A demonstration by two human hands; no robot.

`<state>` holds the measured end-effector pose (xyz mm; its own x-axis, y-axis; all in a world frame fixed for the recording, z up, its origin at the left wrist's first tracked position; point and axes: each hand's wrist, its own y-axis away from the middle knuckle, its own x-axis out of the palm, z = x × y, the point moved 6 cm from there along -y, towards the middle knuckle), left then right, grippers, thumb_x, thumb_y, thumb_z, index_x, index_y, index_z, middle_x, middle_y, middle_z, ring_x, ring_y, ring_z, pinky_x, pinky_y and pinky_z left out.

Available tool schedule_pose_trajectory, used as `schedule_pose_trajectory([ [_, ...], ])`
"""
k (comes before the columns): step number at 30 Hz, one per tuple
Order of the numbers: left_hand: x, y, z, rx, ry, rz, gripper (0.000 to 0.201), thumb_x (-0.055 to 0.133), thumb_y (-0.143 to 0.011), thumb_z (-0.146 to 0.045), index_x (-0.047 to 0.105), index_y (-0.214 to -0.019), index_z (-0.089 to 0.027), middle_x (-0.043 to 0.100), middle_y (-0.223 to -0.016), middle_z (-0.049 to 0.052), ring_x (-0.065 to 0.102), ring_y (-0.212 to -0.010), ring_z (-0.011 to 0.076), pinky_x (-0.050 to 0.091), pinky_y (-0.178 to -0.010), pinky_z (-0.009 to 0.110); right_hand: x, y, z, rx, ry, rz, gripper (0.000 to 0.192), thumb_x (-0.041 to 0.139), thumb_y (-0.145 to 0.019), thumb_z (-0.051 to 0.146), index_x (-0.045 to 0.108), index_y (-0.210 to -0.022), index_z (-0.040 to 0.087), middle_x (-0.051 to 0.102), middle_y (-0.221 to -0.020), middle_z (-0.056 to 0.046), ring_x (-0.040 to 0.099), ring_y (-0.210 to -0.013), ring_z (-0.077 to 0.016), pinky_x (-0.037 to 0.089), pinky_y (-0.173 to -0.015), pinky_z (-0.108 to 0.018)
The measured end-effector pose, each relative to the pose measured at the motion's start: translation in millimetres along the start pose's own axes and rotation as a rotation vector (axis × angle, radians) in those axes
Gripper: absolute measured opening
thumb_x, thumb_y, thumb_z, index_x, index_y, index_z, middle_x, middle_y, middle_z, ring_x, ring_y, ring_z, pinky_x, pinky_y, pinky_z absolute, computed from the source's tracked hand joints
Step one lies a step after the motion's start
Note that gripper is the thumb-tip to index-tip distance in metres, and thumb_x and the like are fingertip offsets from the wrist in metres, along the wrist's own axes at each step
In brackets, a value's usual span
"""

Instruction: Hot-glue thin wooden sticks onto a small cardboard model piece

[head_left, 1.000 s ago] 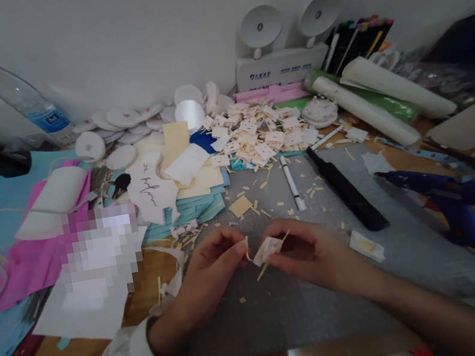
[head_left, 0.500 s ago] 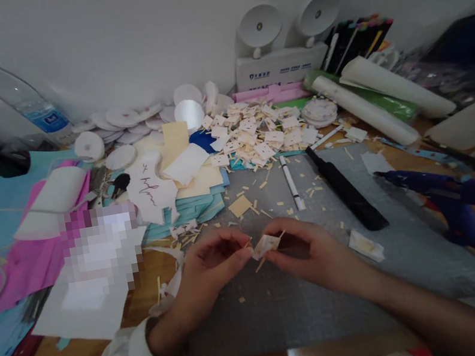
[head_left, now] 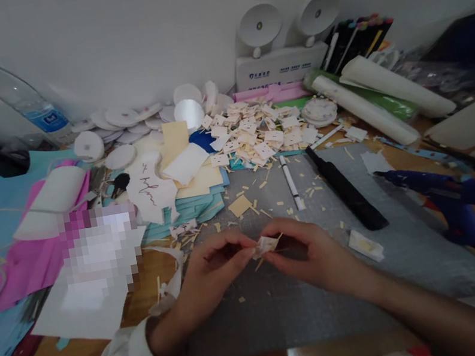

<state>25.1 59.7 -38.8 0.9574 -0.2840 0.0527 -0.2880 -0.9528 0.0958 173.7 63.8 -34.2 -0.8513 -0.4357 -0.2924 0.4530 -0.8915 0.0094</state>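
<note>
Between my two hands, just above the grey cutting mat [head_left: 314, 311], is a small whitish paper piece [head_left: 266, 245] with thin yellow strips sticking out. My right hand [head_left: 297, 248] pinches it from the right, thumb and fingertips closed on its edge. From the left, my left hand [head_left: 219, 261] has its thumb and forefinger pressed together at the piece's left corner; fingertips partly cover it. Similar paper pieces with strips lie in a heap [head_left: 259, 132] behind the mat. A yellow paper square [head_left: 242, 205] and scattered yellow strips rest on the mat near my hands.
A black stick-like tool [head_left: 349, 189] and a white pen [head_left: 292, 183] lie behind my right hand. A blue glue gun [head_left: 450, 197] rests at the right with its cord. At the left are papers [head_left: 87, 288] and a white power bank [head_left: 50, 202]; a water bottle [head_left: 18, 93] stands behind.
My left hand has shifted slightly right, its fingertips now overlapping more of the paper piece. My right hand stays nearly still.
</note>
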Motion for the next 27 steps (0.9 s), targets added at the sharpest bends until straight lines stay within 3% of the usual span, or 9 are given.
schedule_pose_trajectory([
  [10, -1.1, 1, -6, 0.035, -0.056, -0.060, 0.007, 0.067, -0.080, -0.019, 0.071, -0.086, -0.021, 0.068, -0.083, 0.001, 0.061, -0.079, 0.0132, 0.049, -0.071, 0.022, -1, -1, -2, 0.021, -0.025, -0.026, 0.011, 0.060, -0.081, 0.020, 0.057, -0.091, 0.022, 0.061, -0.083, 0.001, 0.059, -0.072, -0.0114, 0.050, -0.067, -0.024],
  [16, -0.1, 1, -11, 0.116, -0.040, -0.049, 0.010, 0.068, -0.079, -0.016, 0.070, -0.087, -0.021, 0.068, -0.092, 0.003, 0.061, -0.090, 0.0158, 0.048, -0.082, 0.026, 0, 0, -3, 0.014, -0.095, -0.058, 0.012, 0.062, -0.080, 0.021, 0.054, -0.089, 0.023, 0.060, -0.082, 0.002, 0.059, -0.073, -0.0113, 0.051, -0.068, -0.024],
  [21, -1.9, 2, -8, 0.128, -0.097, -0.059, 0.006, 0.064, -0.083, -0.018, 0.069, -0.087, -0.019, 0.068, -0.091, 0.004, 0.061, -0.089, 0.0169, 0.047, -0.082, 0.028, 2, -4, -7, 0.029, -0.140, -0.041, 0.014, 0.064, -0.079, 0.024, 0.052, -0.086, 0.022, 0.058, -0.083, 0.001, 0.058, -0.077, -0.0116, 0.051, -0.072, -0.026],
  [24, -6.8, 3, -10, 0.165, -0.186, -0.120, 0.006, 0.065, -0.083, -0.019, 0.069, -0.087, -0.020, 0.068, -0.091, 0.003, 0.060, -0.089, 0.0164, 0.046, -0.080, 0.027, -2, -9, -7, 0.030, -0.146, -0.003, 0.022, 0.068, -0.078, 0.028, 0.052, -0.091, 0.021, 0.060, -0.089, -0.001, 0.061, -0.081, -0.0132, 0.052, -0.075, -0.028],
  [27, -9.1, 5, -11, 0.181, -0.225, -0.146, 0.006, 0.065, -0.082, -0.019, 0.069, -0.087, -0.021, 0.067, -0.090, 0.002, 0.060, -0.089, 0.0162, 0.046, -0.079, 0.026, -15, 1, 1, -0.008, -0.058, 0.005, 0.039, 0.072, -0.075, 0.029, 0.051, -0.107, 0.023, 0.059, -0.106, -0.005, 0.060, -0.096, -0.0170, 0.051, -0.088, -0.035],
])
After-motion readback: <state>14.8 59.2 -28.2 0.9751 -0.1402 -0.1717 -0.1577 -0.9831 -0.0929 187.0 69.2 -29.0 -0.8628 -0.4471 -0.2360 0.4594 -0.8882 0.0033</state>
